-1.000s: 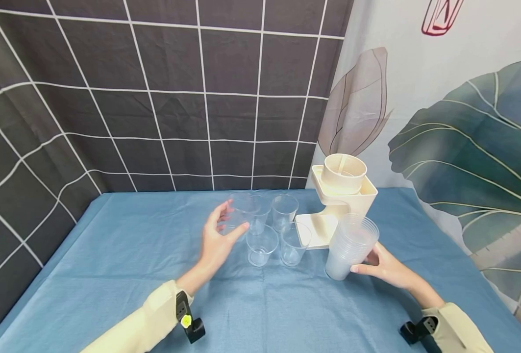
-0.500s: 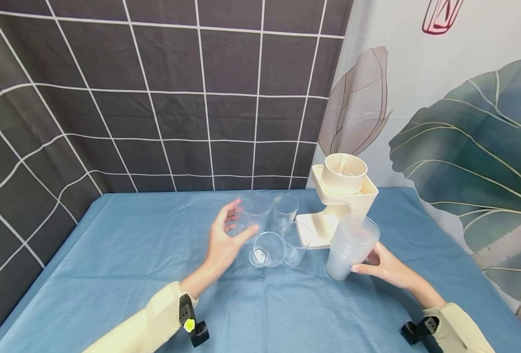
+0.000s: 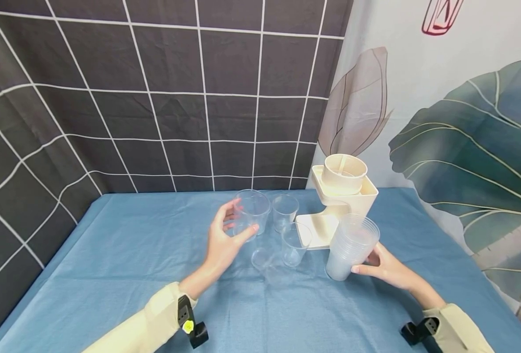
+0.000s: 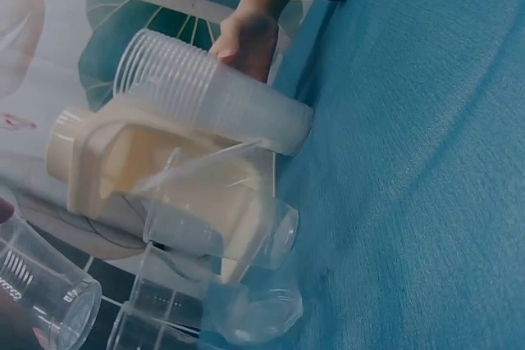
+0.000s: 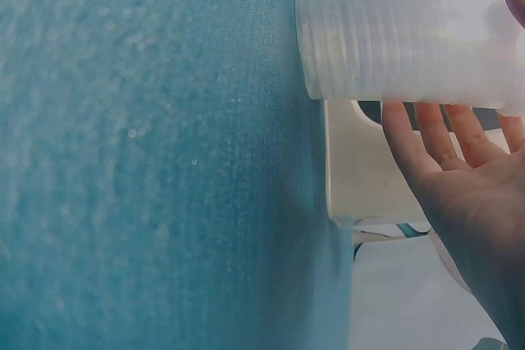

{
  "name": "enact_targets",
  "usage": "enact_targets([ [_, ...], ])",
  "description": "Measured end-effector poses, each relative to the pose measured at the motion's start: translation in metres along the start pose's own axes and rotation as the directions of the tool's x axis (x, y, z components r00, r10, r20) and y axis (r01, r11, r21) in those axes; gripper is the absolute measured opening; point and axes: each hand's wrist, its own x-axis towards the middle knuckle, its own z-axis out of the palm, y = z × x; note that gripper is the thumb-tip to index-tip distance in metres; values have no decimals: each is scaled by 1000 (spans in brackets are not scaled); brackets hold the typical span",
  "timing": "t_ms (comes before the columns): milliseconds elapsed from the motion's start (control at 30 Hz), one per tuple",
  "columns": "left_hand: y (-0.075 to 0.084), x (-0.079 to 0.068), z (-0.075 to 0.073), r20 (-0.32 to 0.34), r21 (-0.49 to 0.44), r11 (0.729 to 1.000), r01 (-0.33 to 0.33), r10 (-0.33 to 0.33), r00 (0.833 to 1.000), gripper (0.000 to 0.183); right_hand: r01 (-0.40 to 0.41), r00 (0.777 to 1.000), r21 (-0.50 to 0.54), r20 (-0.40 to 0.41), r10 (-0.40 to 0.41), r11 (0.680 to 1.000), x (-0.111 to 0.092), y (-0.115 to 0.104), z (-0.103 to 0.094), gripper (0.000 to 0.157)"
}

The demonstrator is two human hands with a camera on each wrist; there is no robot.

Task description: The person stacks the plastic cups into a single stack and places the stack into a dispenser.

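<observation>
1. The left hand (image 3: 223, 236) grasps a clear cup (image 3: 253, 210) at the back left of the group, thumb on the near side, fingers round the left. Whether a second cup sits inside or behind it, I cannot tell.
2. It looks like thin plastic: very light, springy, unlikely to shatter but probably easy to dent or crack. A soft pinch just under the rim seems best, since the lip should stiffen the wall there; squeezing halfway down could buckle it.
3. The right hand (image 3: 383, 264) grasps the stack (image 3: 353, 242) low down, thumb in front and fingers behind, on the tabletop (image 3: 154, 250) in front of the cream stand (image 3: 350, 201).
4. The nested walls should make the stack stiffer and heavier than one cup, though top-heavy, with its wide rims uppermost. The smooth sides may slip, so a low, wrapping hold suits it better than lifting by the top rims.
5. Between the hands, a tipped cup (image 3: 261, 258) points towards the person, its outline blurred. Such light cups probably topple at a brush.
6. The back cup (image 3: 285, 213) and front cup (image 3: 293, 245) stand upright left of the stand; fingers could take either near its rim.
</observation>
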Motion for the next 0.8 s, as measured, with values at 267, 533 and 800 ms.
enact_targets([
  [267, 2, 0, 0, -6, 1, 1000, -16, 16, 1000, 62, 9, 1000, -3, -3, -9, 1000, -1, 0, 0, 84],
  [533, 8, 0, 4, 13, -22, 999, -29, 29, 1000, 62, 12, 1000, -8, -6, -12, 1000, -1, 0, 0, 84],
  [800, 11, -4, 9, 40, -31, 998, -51, 53, 998, 62, 12, 1000, -7, -1, -12, 1000, 0, -1, 0, 84],
])
